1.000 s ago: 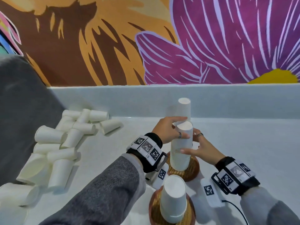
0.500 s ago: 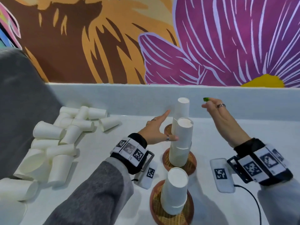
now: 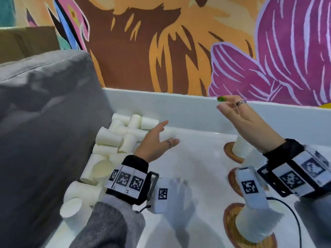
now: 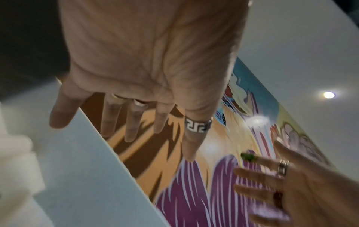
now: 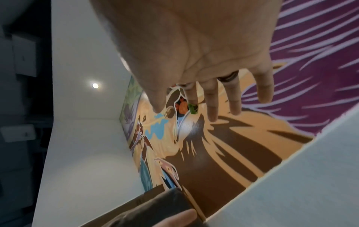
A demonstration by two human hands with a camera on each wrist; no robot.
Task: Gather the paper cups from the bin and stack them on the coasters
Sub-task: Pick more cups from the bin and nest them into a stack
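Both hands are free and hold nothing. The left hand (image 3: pixel 155 145) reaches toward the heap of loose paper cups (image 3: pixel 114 140), with its fingers (image 4: pixel 132 122) spread and straight. It is near the heap but not yet touching any cup. I judge this is the reach for the next cup, so the open fingers are ready to close around one.

The right hand (image 3: pixel 245 120) is lifted above the table with relaxed fingers, well apart from the cups. Probably it waits there so that it does not knock the stacks below it.

The loose cups lie on their sides in a pile by the grey cushion (image 3: pixel 44 122), against the left end of the white tray (image 3: pixel 188 108). At the right, 3 woven coasters (image 3: pixel 231 224) stand in a row, and each carries upside-down cups. The nearest stack (image 3: pixel 254 224) is partly hidden by the wrist devices, so I cannot count its cups.

Many cups remain in the heap, so the task seems far from finished.
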